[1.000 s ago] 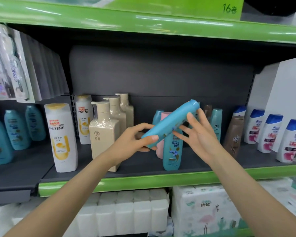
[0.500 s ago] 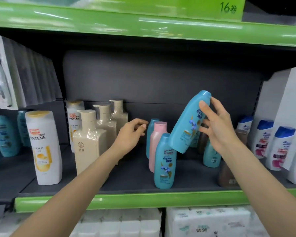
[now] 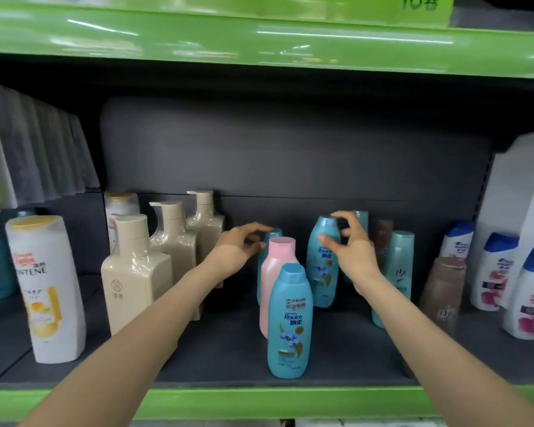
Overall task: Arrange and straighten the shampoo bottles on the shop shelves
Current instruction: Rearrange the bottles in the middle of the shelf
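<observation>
A dark grey shop shelf (image 3: 222, 355) with a bright green front lip ran across the view under another green shelf edge (image 3: 259, 35), its back panel plain and dark; at the middle front stood a blue Rejoice bottle (image 3: 289, 322), upright, with a pink bottle (image 3: 278, 282) just behind and touching or nearly touching it, and a smaller blue bottle (image 3: 270, 241) further back, mostly hidden; to the right of these a second blue Rejoice bottle (image 3: 322, 263) stood upright on the shelf, deeper in than the front one; the right hand (image 3: 349, 245) was at its upper part, thumb against the shoulder and forefinger curled over the cap, pinching it lightly while the other fingers stayed loosely bent; the left hand (image 3: 244, 245) hovered near the cap of the small blue bottle, fingers curled and relaxed, holding nothing that could be made out; to the left stood three beige pump bottles (image 3: 136, 272) in a receding row and a white Pantene bottle (image 3: 47, 288); to the right were teal bottles (image 3: 399, 266), a brown bottle (image 3: 443, 285) and white bottles with blue caps (image 3: 494, 272).
</observation>
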Demonstrator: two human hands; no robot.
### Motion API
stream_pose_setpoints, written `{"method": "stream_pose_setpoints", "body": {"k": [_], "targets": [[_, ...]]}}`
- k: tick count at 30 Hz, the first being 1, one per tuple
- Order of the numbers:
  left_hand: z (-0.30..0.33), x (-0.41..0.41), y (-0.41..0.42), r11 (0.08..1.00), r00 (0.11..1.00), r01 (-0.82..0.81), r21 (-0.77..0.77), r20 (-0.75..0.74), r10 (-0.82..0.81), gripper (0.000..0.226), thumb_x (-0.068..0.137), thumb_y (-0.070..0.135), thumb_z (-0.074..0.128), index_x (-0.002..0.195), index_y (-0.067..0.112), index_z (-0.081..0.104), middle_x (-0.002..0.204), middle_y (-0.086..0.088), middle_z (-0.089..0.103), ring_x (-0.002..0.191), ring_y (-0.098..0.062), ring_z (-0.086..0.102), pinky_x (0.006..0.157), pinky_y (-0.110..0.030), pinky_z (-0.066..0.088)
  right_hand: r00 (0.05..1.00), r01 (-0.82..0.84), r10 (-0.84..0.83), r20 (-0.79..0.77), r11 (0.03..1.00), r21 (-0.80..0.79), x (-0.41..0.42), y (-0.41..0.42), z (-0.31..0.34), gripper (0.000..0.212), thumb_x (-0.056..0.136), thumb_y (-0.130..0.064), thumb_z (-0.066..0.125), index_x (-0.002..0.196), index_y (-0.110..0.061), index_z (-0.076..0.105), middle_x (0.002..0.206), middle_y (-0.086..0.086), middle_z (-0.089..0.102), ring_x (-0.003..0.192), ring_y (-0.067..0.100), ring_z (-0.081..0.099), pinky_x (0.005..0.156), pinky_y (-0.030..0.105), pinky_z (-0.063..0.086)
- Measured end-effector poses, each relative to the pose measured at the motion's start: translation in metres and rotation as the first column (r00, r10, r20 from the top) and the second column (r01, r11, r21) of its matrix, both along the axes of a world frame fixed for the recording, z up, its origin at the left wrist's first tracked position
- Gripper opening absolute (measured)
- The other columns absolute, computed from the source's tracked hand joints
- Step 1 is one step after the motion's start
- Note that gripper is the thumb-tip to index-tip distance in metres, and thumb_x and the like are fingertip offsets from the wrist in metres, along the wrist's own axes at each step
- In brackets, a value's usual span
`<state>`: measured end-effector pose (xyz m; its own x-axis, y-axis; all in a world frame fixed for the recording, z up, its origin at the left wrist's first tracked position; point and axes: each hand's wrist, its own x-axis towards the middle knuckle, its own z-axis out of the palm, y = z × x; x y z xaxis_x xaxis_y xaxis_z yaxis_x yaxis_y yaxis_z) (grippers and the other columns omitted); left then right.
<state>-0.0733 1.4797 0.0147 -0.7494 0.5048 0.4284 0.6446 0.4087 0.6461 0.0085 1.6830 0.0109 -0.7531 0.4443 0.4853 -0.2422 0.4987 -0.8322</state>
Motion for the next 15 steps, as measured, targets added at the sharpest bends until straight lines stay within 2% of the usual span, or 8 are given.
{"method": "stream_pose_setpoints", "body": {"k": [3, 6, 8, 10, 13, 15], "targets": [[-0.003, -0.007, 0.001, 1.0, 1.0, -0.004, 0.015, 0.012, 0.004, 0.03, 0.09, 0.01, 0.058, 0.111, 0.031, 0.058, 0.112, -0.006, 0.065, 0.098, -0.015, 0.059, 0.085, -0.026, 0.048, 0.999, 0.003, -0.003, 0.035, 1.0, 0.0, -0.024, -0.001, -0.013, 0.04, 0.086, -0.011, 0.065, 0.12, -0.022, 0.049, 0.101, 0.006, 0.053, 0.088, 0.019, 0.053, 0.06, 0.022, 0.039], [-0.006, -0.013, 0.001, 1.0, 1.0, 0.003, 0.031, 0.01, -0.003, 0.031, 0.09, 0.008, 0.058, 0.112, 0.03, 0.058, 0.111, -0.006, 0.065, 0.095, -0.015, 0.06, 0.081, -0.024, 0.047, 0.999, -0.005, 0.006, 0.04, 1.0, -0.027, -0.043, 0.001, -0.024, 0.038, 0.086, -0.005, 0.064, 0.118, -0.018, 0.05, 0.09, 0.001, 0.054, 0.08, 0.015, 0.053, 0.057, 0.021, 0.041], [-0.006, -0.014, 0.001, 0.999, 1.0, 0.0, 0.04, 0.014, 0.0, 0.034, 0.091, 0.006, 0.055, 0.118, 0.026, 0.058, 0.11, -0.006, 0.065, 0.093, -0.015, 0.06, 0.081, -0.025, 0.048, 1.0, -0.017, 0.018, 0.023, 0.999, -0.036, -0.053, 0.003, -0.029, 0.037, 0.085, -0.004, 0.064, 0.117, -0.017, 0.05, 0.09, 0.0, 0.056, 0.087, 0.019, 0.055, 0.064, 0.026, 0.045], [-0.005, -0.014, 0.001, 0.999, 0.999, 0.0, 0.044, 0.05, -0.002, 0.038, 0.093, 0.006, 0.051, 0.123, 0.029, 0.054, 0.106, -0.007, 0.064, 0.091, -0.018, 0.061, 0.078, -0.029, 0.053, 1.0, -0.017, 0.017, 0.016, 1.0, -0.007, -0.063, 0.005, -0.032, 0.036, 0.086, -0.005, 0.063, 0.117, -0.018, 0.05, 0.102, 0.005, 0.058, 0.095, 0.021, 0.056, 0.075, 0.03, 0.046], [-0.006, -0.018, 0.002, 0.999, 0.994, -0.009, 0.038, 0.107, 0.005, 0.036, 0.094, 0.009, 0.05, 0.117, 0.037, 0.052, 0.1, -0.007, 0.064, 0.087, -0.019, 0.063, 0.074, -0.03, 0.054, 1.0, -0.029, 0.029, -0.005, 0.999, 0.023, -0.077, 0.007, -0.037, 0.037, 0.085, -0.007, 0.064, 0.117, -0.02, 0.051, 0.111, 0.011, 0.06, 0.101, 0.023, 0.057, 0.087, 0.039, 0.049], [-0.007, -0.021, 0.004, 0.998, 0.99, -0.019, 0.053, 0.142, 0.011, 0.034, 0.094, 0.008, 0.048, 0.115, 0.035, 0.053, 0.095, -0.006, 0.064, 0.084, -0.017, 0.062, 0.072, -0.028, 0.052, 0.999, -0.044, 0.045, -0.011, 0.998, 0.033, -0.087, 0.006, -0.037, 0.039, 0.084, -0.006, 0.065, 0.118, -0.019, 0.051, 0.113, 0.011, 0.061, 0.103, 0.022, 0.057, 0.091, 0.04, 0.049]]}}
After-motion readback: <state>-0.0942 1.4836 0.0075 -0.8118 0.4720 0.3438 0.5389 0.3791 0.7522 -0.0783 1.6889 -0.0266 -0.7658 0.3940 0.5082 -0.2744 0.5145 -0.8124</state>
